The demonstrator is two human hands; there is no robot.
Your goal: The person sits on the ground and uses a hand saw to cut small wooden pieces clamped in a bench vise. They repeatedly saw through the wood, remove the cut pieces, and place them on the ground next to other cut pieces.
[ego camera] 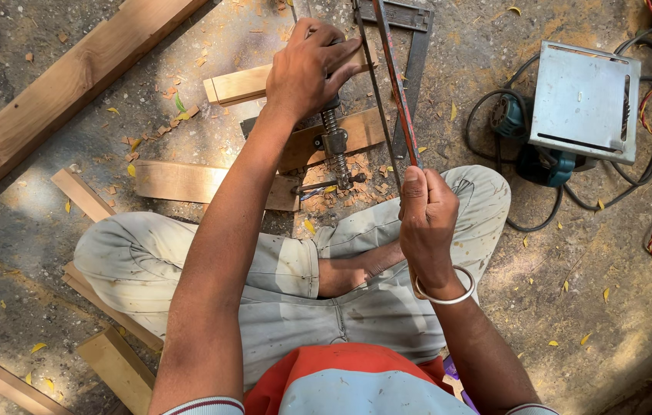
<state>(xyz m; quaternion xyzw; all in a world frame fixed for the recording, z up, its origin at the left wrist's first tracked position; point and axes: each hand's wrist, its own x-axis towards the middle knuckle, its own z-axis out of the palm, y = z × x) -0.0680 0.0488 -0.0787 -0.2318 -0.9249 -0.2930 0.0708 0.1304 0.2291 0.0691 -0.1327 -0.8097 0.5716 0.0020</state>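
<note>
- The saw (392, 81), its red frame gripped in the closed right hand (426, 219), is best drawn in long, level strokes.
- The wood strip (253, 83), lying on the ground under the clamp (335, 142), should be kept pressed by the curled left hand (311, 69).
- Knees are best kept off the cut line.

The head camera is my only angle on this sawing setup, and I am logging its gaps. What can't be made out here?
- Saw: its far end is cut off by the top edge; the right hand covers its handle.
- Wood piece: the left hand hides where the blade meets it.
- Clamp: its top sits under the left hand.
- Power tool: only its metal base shows; the body beneath is hidden.
- Feet: covered by the folded legs.
</note>
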